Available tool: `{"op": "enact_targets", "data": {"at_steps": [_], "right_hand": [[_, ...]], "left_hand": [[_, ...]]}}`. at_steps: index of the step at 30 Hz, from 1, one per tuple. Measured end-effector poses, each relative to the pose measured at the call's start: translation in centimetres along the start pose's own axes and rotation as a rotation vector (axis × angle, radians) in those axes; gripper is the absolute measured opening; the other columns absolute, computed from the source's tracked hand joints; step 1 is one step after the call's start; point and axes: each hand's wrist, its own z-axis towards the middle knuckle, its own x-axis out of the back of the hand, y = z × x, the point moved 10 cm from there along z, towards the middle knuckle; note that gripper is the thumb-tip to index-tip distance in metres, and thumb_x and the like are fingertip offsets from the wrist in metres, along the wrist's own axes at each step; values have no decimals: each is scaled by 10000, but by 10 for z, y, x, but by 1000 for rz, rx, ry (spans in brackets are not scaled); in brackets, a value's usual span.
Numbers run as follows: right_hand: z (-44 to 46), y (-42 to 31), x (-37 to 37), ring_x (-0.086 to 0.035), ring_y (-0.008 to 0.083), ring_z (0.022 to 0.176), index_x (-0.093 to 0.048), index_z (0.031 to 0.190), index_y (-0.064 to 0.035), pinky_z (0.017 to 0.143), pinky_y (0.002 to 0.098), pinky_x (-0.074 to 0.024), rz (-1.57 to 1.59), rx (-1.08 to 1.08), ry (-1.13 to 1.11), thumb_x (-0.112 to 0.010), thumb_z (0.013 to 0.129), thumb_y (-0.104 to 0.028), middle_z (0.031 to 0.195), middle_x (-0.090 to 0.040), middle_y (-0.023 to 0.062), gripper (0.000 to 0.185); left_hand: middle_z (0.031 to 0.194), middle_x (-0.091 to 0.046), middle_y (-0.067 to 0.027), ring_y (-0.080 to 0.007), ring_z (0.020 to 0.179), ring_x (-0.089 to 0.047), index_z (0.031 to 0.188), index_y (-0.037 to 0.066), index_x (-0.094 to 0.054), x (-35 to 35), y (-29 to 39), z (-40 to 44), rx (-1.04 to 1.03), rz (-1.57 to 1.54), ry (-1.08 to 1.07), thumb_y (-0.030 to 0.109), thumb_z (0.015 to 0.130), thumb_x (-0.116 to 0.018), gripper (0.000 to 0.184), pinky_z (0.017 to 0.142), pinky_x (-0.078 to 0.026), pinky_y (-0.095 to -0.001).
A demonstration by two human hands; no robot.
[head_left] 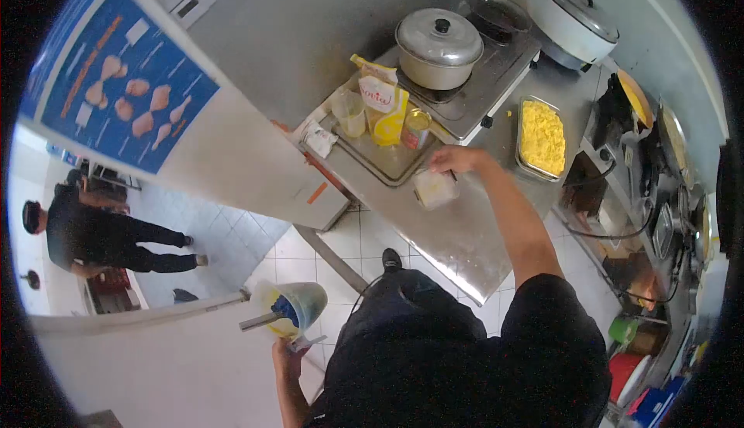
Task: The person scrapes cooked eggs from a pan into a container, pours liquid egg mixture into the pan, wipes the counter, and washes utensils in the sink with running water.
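Observation:
My left hand grips a translucent plastic pitcher by its handle, low at my left side. Inside the pitcher, a blue-headed spatula leans with its grey handle sticking out; yellowish residue coats the wall. Over the steel counter, my right hand is closed on the rim of a small clear plastic container with pale contents or residue. Just beyond it, a metal tray carries a yellow-and-white bag, a can and a clear measuring cup.
A glass dish of crumbly yellow food sits right of my arm. A lidded pot stands on the stove, with a larger white pot behind. Pans line the right wall. Another person stands beyond the partition at left.

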Motion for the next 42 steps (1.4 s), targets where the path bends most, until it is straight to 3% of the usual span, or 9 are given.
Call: {"op": "enact_targets", "data": {"at_steps": [1, 6, 10, 16, 21, 24, 30, 36, 42], "right_hand": [[0, -1, 7, -553, 143, 776, -615, 1014, -80, 673, 325, -488, 31, 18, 74, -701, 882, -324, 845, -623, 22, 291], [-8, 9, 19, -577, 149, 850, -651, 1015, -83, 760, 332, -477, -148, 137, 196, -753, 836, -319, 897, -651, 44, 312], [-30, 26, 27, -586, 145, 846, -678, 984, -76, 773, 321, -466, 6, 80, 473, -752, 838, -293, 905, -660, 42, 272], [-31, 41, 14, -598, 149, 825, -695, 950, -67, 729, 314, -470, 220, 16, 525, -736, 849, -183, 870, -663, 48, 160], [-38, 22, 12, -591, 135, 793, -695, 930, -50, 704, 307, -469, 131, 92, 676, -737, 849, -184, 811, -644, 50, 163], [-48, 11, 11, -592, 138, 767, -690, 909, -28, 684, 304, -470, 92, -37, 692, -737, 849, -198, 801, -651, 63, 186], [-87, 24, -4, -576, 120, 633, -668, 847, 0, 578, 305, -475, -12, -173, 842, -720, 869, -206, 715, -633, 56, 213], [-74, 65, -33, -586, 126, 596, -689, 847, -20, 487, 312, -472, 510, -202, 861, -719, 848, -153, 725, -649, 65, 136], [-72, 41, -20, -615, 160, 633, -700, 901, 0, 581, 334, -507, 160, -180, 915, -720, 849, -200, 752, -672, 94, 207]], "left_hand": [[1040, -602, -114, -267, 938, -594, 1110, 9, -597, -9, 20, 4, -76, 149, -3, 412, 881, -548, 466, 830, -514, -512], [1038, -592, -106, -270, 957, -588, 1089, 10, -592, -57, 78, 15, -193, 209, 16, 396, 876, -559, 443, 834, -513, -502], [1025, -588, -96, -263, 949, -588, 1096, 21, -579, -65, 76, 46, -213, 508, -55, 360, 875, -552, 405, 837, -509, -487], [1018, -589, -97, -260, 928, -586, 1129, 41, -568, -73, 77, 68, 37, 14, -38, 300, 868, -537, 370, 827, -512, -486], [1078, -575, -104, -269, 971, -571, 1172, 42, -557, -68, 80, 98, -11, 174, -132, 321, 884, -546, 401, 851, -509, -521], [1123, -561, -111, -279, 1023, -555, 1199, 46, -547, -67, 85, 108, -93, 345, -181, 315, 885, -550, 414, 880, -500, -552], [1154, -553, -120, -293, 1083, -541, 1211, 41, -539, -68, 85, 119, 77, 4, -112, 274, 893, -531, 395, 902, -501, -560], [1098, -581, -104, -295, 1028, -574, 1200, 56, -545, -68, 99, 122, 65, 72, -142, 261, 899, -514, 366, 886, -509, -556], [1078, -589, -76, -266, 986, -584, 1212, 55, -543, -70, 116, 128, -52, 377, -187, 328, 899, -549, 414, 880, -506, -550]]}}
